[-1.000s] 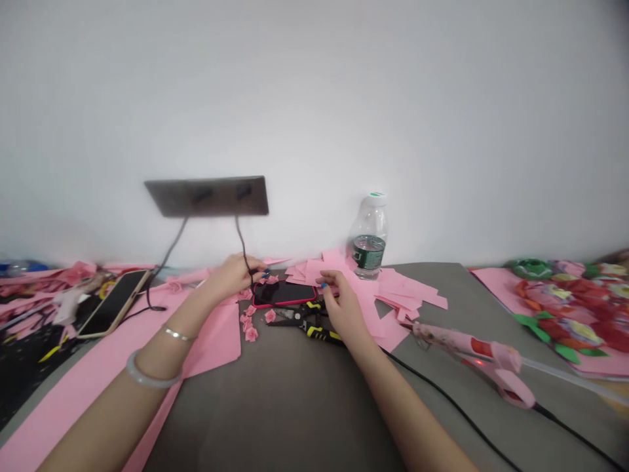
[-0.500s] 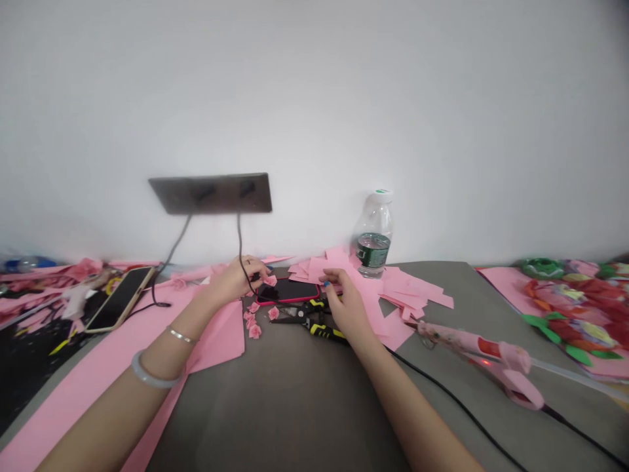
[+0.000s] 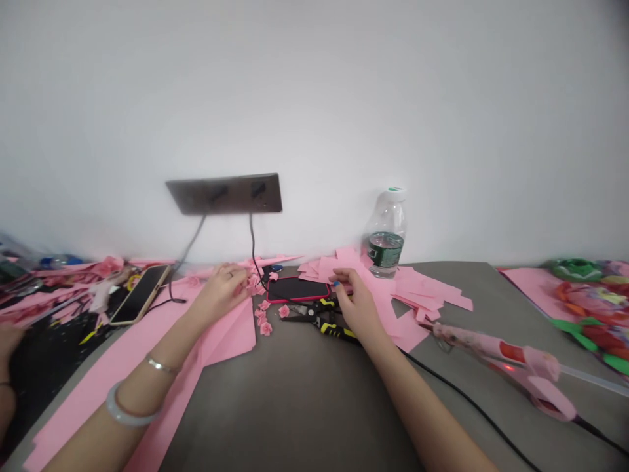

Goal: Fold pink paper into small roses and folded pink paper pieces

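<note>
Pink paper roses (image 3: 265,328) lie in a small scatter on the grey tabletop (image 3: 295,406), with a few more bunched at the fingertips of the left hand (image 3: 221,293). That hand is curled closed, its fingers pinching at the bunch, though exactly what they grip is too small to tell. The right hand (image 3: 356,305) is half closed, its fingertips (image 3: 339,278) drawn together at the edge of a heap of pink paper slips (image 3: 422,295); whether it holds a slip, I cannot tell. Between the hands lie a phone in a red case (image 3: 297,289) and pliers with yellow-and-black handles (image 3: 319,322). A long pink sheet (image 3: 230,337) runs under the left forearm, which wears a pale bangle (image 3: 125,406). A pink glue gun (image 3: 496,354) sits at right, a water bottle (image 3: 386,236) stands by the wall, and another person's hand (image 3: 7,344) shows at the far left edge.
</note>
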### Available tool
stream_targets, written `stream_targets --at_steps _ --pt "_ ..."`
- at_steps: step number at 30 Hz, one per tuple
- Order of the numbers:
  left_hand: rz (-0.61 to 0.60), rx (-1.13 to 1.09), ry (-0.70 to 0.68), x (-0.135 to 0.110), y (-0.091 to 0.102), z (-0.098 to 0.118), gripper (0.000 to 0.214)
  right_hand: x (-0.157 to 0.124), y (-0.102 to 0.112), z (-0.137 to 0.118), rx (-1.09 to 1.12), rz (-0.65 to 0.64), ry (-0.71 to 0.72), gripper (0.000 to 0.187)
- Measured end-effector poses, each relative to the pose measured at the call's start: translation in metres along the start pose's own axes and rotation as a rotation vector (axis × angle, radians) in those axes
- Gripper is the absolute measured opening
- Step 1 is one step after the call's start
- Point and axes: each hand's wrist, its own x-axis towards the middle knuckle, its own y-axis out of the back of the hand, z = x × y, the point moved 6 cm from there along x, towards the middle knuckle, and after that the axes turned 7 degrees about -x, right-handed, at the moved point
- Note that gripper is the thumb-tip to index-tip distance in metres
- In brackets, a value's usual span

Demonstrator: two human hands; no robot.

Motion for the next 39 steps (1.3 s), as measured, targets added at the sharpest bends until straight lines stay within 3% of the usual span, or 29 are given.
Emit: stream_targets --at_steps 4,10,15,20,24,28,33,39 --pt "0.020 0.054 0.042 -0.012 0.010 0.010 0.009 0.000 0.001 -0.002 -0.002 0.003 0.006 0.026" --pt "0.068 0.085 0.067 -0.017 0.020 0.058 0.011 -0.001 0.000 -0.009 0.003 -0.023 0.035 0.027" --pt "0.039 0.009 0.099 0.002 0.001 0.091 0.016 -0.003 0.000 -0.020 0.045 -0.073 0.090 0.025" --pt "0.072 -0.035 0.073 0.020 -0.021 0.111 0.010 -0.008 -0.006 -0.040 0.136 -0.236 0.190 0.019" --pt "0.167 -0.145 0.085 0.024 -0.031 0.114 0.020 -0.008 -0.008 -0.045 0.175 -0.295 0.211 0.012" --pt "0.180 -0.559 0.182 0.022 -0.044 0.102 0.030 -0.006 -0.007 -0.043 0.199 -0.285 0.190 0.013" --pt "0.206 -1.026 0.313 0.018 -0.058 0.092 0.018 -0.010 -0.007 -0.050 0.177 -0.300 0.228 0.005" --pt "0.208 -1.217 0.412 0.014 -0.067 0.088 0.027 -0.013 -0.006 -0.057 0.095 -0.250 0.281 0.006"
